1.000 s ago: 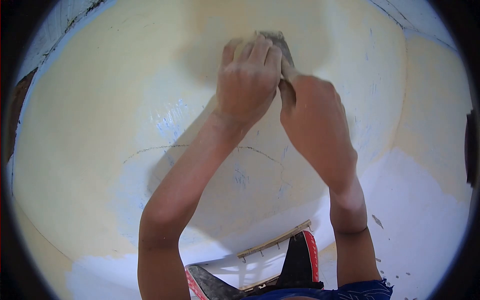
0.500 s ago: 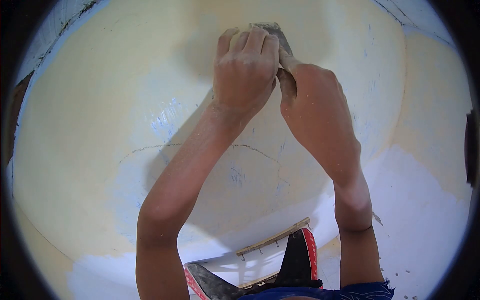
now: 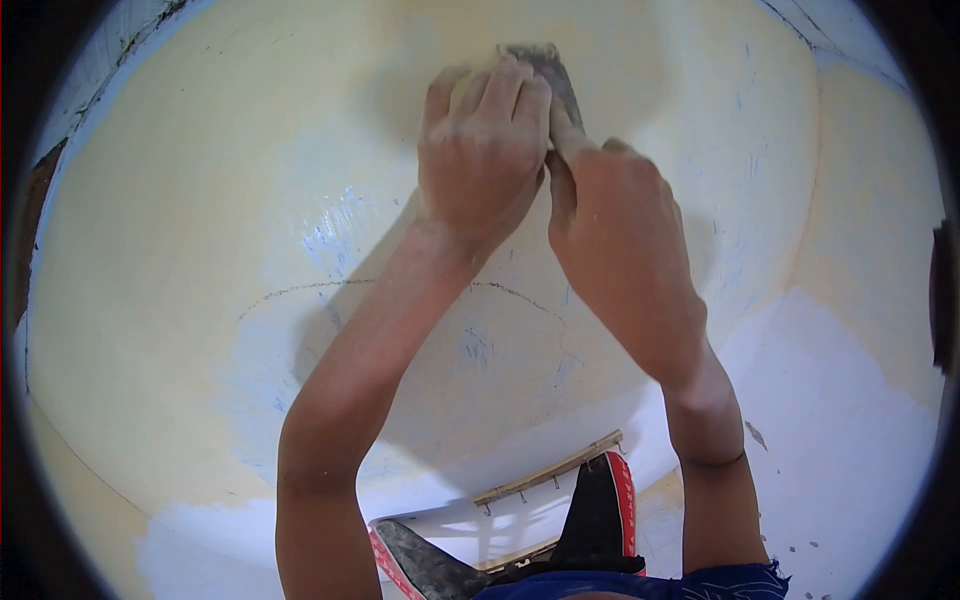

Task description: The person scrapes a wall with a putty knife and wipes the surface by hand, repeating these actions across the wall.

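Observation:
A dark grey scraper (image 3: 553, 76) with a flat, dusty blade lies against the yellowish wall (image 3: 180, 220) at the top middle. My right hand (image 3: 620, 220) is closed around its handle end, with a finger stretched along the blade's right edge. My left hand (image 3: 482, 145) is beside it, its bent, dusty fingers pressed on the blade's left side. Where the two hands meet, the handle is hidden. Both arms reach up from the bottom of the view.
Bluish scuffs and a curved dark line mark the wall under my forearms. Below stands a wooden hook rail (image 3: 548, 468), close to my black-and-red shoes (image 3: 595, 505). Whitish patches spread at the lower right. A wall corner runs down the right side.
Both hands have shifted slightly left, and the right hand sits a little lower. More of the blade shows beside the left fingers. The grip on the scraper stays.

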Available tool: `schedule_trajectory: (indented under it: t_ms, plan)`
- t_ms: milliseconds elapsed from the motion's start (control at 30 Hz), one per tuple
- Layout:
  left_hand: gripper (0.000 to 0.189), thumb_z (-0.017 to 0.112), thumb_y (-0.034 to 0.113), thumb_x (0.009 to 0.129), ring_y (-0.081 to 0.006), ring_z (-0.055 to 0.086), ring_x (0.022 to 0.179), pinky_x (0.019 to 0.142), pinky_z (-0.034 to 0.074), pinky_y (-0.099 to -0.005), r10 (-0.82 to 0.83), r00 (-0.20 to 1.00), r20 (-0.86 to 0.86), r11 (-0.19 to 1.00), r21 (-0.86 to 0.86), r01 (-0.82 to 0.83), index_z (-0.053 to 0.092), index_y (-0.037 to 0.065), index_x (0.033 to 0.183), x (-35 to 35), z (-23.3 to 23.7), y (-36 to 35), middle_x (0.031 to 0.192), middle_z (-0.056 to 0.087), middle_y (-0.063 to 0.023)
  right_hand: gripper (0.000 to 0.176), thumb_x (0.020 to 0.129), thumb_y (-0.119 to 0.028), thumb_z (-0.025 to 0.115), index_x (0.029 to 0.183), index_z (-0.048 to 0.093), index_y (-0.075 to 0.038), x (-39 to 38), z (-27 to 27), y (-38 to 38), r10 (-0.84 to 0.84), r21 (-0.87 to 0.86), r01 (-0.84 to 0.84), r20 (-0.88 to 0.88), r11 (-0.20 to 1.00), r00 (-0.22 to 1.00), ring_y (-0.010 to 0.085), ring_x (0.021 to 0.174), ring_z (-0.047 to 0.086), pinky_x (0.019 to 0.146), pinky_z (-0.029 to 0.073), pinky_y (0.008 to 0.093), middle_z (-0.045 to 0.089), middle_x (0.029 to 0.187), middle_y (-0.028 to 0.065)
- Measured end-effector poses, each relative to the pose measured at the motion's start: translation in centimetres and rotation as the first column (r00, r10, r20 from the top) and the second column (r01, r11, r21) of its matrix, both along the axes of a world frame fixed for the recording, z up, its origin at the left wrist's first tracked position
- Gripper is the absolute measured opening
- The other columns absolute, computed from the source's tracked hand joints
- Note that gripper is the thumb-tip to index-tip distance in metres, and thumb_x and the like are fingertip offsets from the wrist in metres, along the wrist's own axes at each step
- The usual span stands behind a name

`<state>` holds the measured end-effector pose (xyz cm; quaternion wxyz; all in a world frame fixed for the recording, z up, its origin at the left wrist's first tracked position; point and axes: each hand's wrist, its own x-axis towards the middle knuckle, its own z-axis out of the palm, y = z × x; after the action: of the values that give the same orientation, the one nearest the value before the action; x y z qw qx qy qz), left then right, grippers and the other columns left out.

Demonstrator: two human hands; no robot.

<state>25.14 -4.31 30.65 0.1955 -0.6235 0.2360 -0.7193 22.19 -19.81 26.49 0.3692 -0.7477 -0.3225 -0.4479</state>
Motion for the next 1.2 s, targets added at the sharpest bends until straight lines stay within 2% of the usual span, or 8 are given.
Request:
schedule_trajectory:
  t_ms: [367, 467, 567, 633, 733, 867, 933, 1200]
  plan:
    - [0.014, 0.070, 0.004, 0.081, -0.0221, 0.072, 0.092, 0.099, 0.050, -0.0431, -0.033, 0.999, -0.005, 0.999, -0.016, 0.033, 0.068, 0.006, 0.095, -0.3, 1.3, 0.1, 0.106, 0.071, -0.0082, 0.028, 0.101, -0.006, 0.059, 0.124, 0.068, 0.005, -0.4, 1.4, 0.3, -0.023, -0.034, 0.022, -0.042, 0.999, 0.999, 0.0443, 0.074, 0.063, 0.072, 0.051, 0.0512, 0.064, 0.080, 0.0278]
    - [0.014, 0.071, 0.004, 0.081, -0.0220, 0.072, 0.093, 0.100, 0.049, -0.0437, 0.008, 1.000, -0.024, 0.999, -0.031, -0.009, 0.068, 0.006, 0.095, -0.9, -0.2, 0.3, 0.106, 0.071, -0.0085, 0.024, 0.100, -0.006, 0.059, 0.118, 0.069, 0.006, -0.8, 0.1, 0.3, -0.055, -0.025, 0.055, 0.031, 0.998, 0.998, 0.0444, 0.075, 0.064, 0.072, 0.050, 0.0514, 0.065, 0.079, 0.0268]
    - [0.014, 0.070, 0.004, 0.080, -0.0216, 0.072, 0.091, 0.099, 0.048, -0.0438, -0.048, 0.999, 0.008, 0.999, -0.011, 0.048, 0.067, 0.006, 0.094, -0.8, -0.3, 0.4, 0.106, 0.070, -0.0080, 0.018, 0.100, -0.007, 0.059, 0.109, 0.068, 0.007, -1.0, 0.0, 0.0, 0.023, -0.024, -0.024, -0.053, 0.999, 0.998, 0.0457, 0.076, 0.064, 0.072, 0.050, 0.0518, 0.065, 0.079, 0.0274]
    - [0.015, 0.071, 0.005, 0.081, -0.0222, 0.072, 0.092, 0.099, 0.048, -0.0441, -0.033, 0.999, 0.004, 0.998, -0.047, 0.033, 0.067, 0.006, 0.094, -0.7, 0.5, -0.1, 0.106, 0.070, -0.0078, 0.019, 0.100, -0.006, 0.059, 0.111, 0.068, 0.007, -0.3, 0.9, 0.0, 0.004, -0.004, -0.004, 0.083, 1.000, 0.997, 0.0460, 0.076, 0.063, 0.071, 0.050, 0.0514, 0.064, 0.081, 0.0288]
    - [0.017, 0.073, 0.005, 0.080, -0.0231, 0.072, 0.094, 0.101, 0.047, -0.0438, -0.029, 1.000, 0.000, 0.997, -0.069, 0.029, 0.067, 0.005, 0.096, -0.5, 1.8, -0.4, 0.107, 0.070, -0.0081, 0.028, 0.100, -0.006, 0.059, 0.124, 0.067, 0.004, -0.9, 2.8, -0.3, 0.011, -0.063, -0.015, -0.063, 0.998, 0.998, 0.0465, 0.077, 0.063, 0.072, 0.050, 0.0513, 0.064, 0.082, 0.0298]
    - [0.018, 0.073, 0.004, 0.080, -0.0225, 0.073, 0.098, 0.102, 0.047, -0.0443, 0.004, 0.999, -0.052, 0.997, -0.075, -0.008, 0.067, 0.006, 0.097, -1.4, 0.2, -0.2, 0.108, 0.070, -0.0082, 0.028, 0.101, -0.007, 0.059, 0.125, 0.067, 0.003, -0.8, 0.7, 0.3, -0.034, -0.025, 0.035, 0.040, 0.999, 0.999, 0.0465, 0.077, 0.063, 0.071, 0.049, 0.0512, 0.065, 0.082, 0.0299]
    - [0.018, 0.072, 0.004, 0.080, -0.0207, 0.073, 0.095, 0.102, 0.047, -0.0442, -0.034, 0.999, 0.003, 0.998, -0.046, 0.034, 0.066, 0.006, 0.097, -1.2, -0.6, 0.3, 0.106, 0.070, -0.0067, 0.021, 0.101, -0.007, 0.058, 0.116, 0.068, 0.004, -1.1, 0.0, 0.4, 0.032, -0.005, -0.033, -0.074, 0.999, 0.997, 0.0475, 0.078, 0.063, 0.072, 0.050, 0.0513, 0.065, 0.083, 0.0302]
    - [0.015, 0.071, 0.005, 0.082, -0.0201, 0.073, 0.097, 0.102, 0.047, -0.0453, 0.035, 0.996, -0.085, 0.998, -0.051, -0.040, 0.067, 0.007, 0.097, -1.5, 2.0, -0.5, 0.109, 0.070, -0.0075, 0.016, 0.101, -0.006, 0.057, 0.103, 0.065, 0.007, -1.0, 2.2, 0.6, 0.001, 0.029, 0.000, -0.043, 1.000, 0.999, 0.0483, 0.078, 0.063, 0.072, 0.050, 0.0522, 0.065, 0.083, 0.0296]
